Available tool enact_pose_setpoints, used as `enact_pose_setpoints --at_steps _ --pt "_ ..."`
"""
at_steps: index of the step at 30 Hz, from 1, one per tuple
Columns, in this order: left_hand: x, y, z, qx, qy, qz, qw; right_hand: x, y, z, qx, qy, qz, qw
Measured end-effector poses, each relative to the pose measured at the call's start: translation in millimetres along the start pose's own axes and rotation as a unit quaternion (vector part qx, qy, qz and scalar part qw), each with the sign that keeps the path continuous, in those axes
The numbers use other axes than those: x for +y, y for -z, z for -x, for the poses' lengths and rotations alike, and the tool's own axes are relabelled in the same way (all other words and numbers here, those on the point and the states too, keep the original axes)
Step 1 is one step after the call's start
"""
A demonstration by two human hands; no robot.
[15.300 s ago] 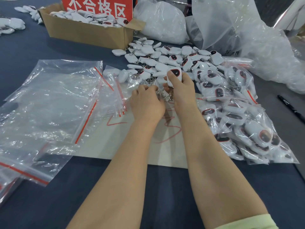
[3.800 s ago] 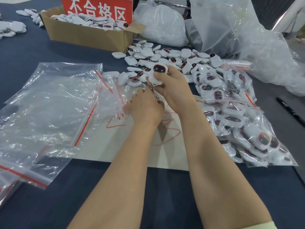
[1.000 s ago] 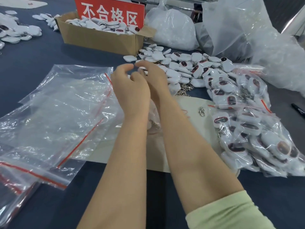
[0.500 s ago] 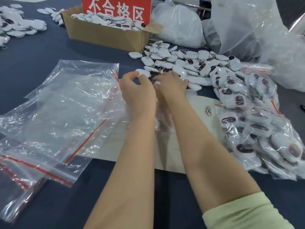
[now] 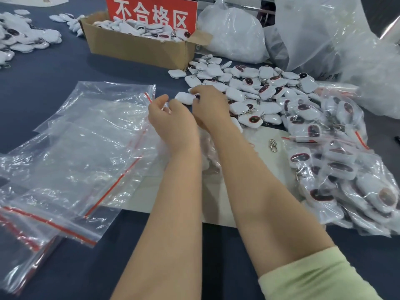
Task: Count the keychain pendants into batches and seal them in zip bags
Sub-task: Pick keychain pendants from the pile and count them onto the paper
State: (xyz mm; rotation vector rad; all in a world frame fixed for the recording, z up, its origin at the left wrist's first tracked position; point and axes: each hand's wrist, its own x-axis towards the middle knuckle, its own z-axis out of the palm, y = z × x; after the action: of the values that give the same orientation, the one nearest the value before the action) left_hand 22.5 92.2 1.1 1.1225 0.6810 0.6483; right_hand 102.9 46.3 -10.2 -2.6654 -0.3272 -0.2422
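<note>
Fingers (image 5: pixel 161 100) of the left hand (image 5: pixel 173 124) curl and pinch the top of a zip bag (image 5: pixel 208 152), whose clear plastic sags between the two forearms over a pale sheet (image 5: pixel 257 135) at the middle of the worktop (image 5: pixel 54 70). The right hand (image 5: pixel 210 107) bends its fingers down against a white pendant (image 5: pixel 184 98); whether they grip it or the bag's lip cannot be told. Just beyond lies the heap of loose pendants (image 5: pixel 249 92). Filled bags (image 5: pixel 337 169) are stacked along the right edge, and a metal clasp (image 5: pixel 273 145) lies on the sheet beside them. Empty zip bags (image 5: pixel 86 148) overlap toward the left edge. A cardboard box (image 5: pixel 138 48) of pendants with a red sign (image 5: pixel 151 14) stands at the far edge.
</note>
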Motion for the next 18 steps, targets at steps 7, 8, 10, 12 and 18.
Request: enact_pose_setpoints --at_steps 7,8,10,12,18 --pt "-4 -3 1 -0.011 -0.004 0.011 1.0 -11 -26 -14 -0.125 -0.049 0.08 0.988" --pt "-4 -4 3 -0.017 -0.011 0.006 1.0 -7 -23 -11 -0.105 -0.062 0.086 0.989" --pt "-3 -6 6 -0.034 -0.024 -0.004 0.999 4 -12 -3 -0.078 -0.094 0.104 0.987" --pt "-2 -8 8 -0.052 -0.028 -0.009 0.998 16 1 5 -0.063 -0.127 0.125 0.982" --pt "-4 -10 12 -0.086 -0.033 -0.042 0.995 51 37 30 -0.035 -0.18 0.133 0.974"
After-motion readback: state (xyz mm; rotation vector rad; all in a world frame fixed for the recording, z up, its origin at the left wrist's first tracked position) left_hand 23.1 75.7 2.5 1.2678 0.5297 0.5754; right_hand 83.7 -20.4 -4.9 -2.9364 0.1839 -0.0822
